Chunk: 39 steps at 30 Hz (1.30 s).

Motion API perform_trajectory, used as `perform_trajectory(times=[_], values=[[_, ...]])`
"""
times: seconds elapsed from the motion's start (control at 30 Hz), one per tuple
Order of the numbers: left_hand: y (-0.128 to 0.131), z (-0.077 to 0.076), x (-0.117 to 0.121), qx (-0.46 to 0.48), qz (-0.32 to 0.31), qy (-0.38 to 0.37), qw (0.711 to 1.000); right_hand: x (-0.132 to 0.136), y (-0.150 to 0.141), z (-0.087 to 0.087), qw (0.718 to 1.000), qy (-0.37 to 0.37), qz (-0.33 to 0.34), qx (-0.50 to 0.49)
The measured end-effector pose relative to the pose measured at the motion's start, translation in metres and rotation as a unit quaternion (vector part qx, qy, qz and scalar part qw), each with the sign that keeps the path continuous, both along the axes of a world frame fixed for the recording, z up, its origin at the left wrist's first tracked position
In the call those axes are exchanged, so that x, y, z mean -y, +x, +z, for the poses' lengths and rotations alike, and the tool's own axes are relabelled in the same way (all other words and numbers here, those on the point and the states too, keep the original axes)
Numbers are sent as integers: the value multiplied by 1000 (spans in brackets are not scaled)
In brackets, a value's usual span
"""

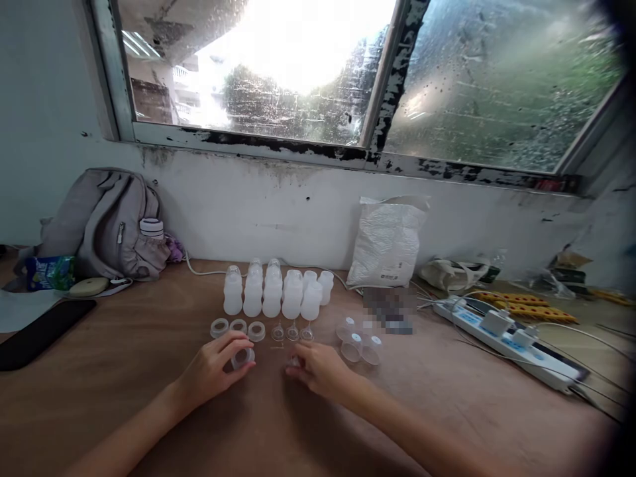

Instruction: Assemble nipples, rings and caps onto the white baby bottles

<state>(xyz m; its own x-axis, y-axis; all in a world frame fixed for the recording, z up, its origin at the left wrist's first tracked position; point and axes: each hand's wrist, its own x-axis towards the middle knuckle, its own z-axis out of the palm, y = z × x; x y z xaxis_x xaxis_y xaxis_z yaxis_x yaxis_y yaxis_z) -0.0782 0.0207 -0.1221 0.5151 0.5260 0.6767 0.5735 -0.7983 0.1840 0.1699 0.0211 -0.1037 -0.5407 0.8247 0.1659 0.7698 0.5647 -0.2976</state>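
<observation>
My left hand (214, 371) is closed round a clear plastic ring (243, 358) resting on the wooden table (149, 344). My right hand (320, 368) pinches a small clear nipple-like piece (295, 362) just to the right of it. Beyond the hands lie three more rings (237, 327) and three clear nipples (292, 332) in a row. Behind them stand several white translucent bottles (273, 289). A few clear caps (358, 341) lie to the right of my right hand.
A grey backpack (106, 222) leans on the wall at far left, with a black phone (42, 332) lying in front. A white plastic bag (387, 240) stands against the wall. A power strip (511, 338) with cables lies at right.
</observation>
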Motion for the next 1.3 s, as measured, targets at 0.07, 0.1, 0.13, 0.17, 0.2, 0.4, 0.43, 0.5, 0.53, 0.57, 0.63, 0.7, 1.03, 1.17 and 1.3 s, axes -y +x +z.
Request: perform_trajectory(times=[0.07, 0.1, 0.13, 0.17, 0.2, 0.4, 0.43, 0.5, 0.53, 0.57, 0.63, 0.7, 1.03, 1.17, 1.3], values=[[13, 3, 1, 14, -18, -16, 1000, 8, 8, -8, 1000, -5, 18, -24], [21, 6, 2, 20, -29, -25, 999, 11, 12, -12, 998, -7, 26, -50], [30, 8, 2, 24, -41, -34, 998, 13, 15, -16, 996, -13, 34, -83], [38, 12, 2, 26, -55, -41, 997, 13, 18, -19, 991, -24, 41, -122], [46, 15, 2, 26, -68, -48, 996, 13, 20, -20, 985, -40, 42, -164], [77, 21, -4, -37, -87, -72, 993, 1, 27, -18, 895, -187, -20, -404], [79, 20, -6, -47, -84, -74, 993, 0, 28, -18, 881, -205, -23, -426], [82, 14, -9, -58, -80, -78, 992, -2, 29, -19, 865, -224, -22, -448], [84, 11, -10, -58, -76, -82, 992, -2, 29, -20, 861, -230, -20, -453], [85, 8, -11, -57, -73, -87, 992, -3, 29, -22, 858, -235, -19, -456], [87, 2, -11, -57, -68, -102, 991, -4, 29, -24, 851, -244, -21, -465], [89, -2, -11, -56, -63, -124, 989, -4, 30, -26, 843, -251, -24, -476], [84, 2, -8, 22, -36, -271, 962, -6, 33, -26, 842, -255, -37, -474], [86, 3, -8, 47, -42, -266, 962, -3, 34, -25, 864, -232, -41, -444], [95, 2, -4, 164, 1, -370, 915, 6, 33, -16, 900, -178, 27, -397]])
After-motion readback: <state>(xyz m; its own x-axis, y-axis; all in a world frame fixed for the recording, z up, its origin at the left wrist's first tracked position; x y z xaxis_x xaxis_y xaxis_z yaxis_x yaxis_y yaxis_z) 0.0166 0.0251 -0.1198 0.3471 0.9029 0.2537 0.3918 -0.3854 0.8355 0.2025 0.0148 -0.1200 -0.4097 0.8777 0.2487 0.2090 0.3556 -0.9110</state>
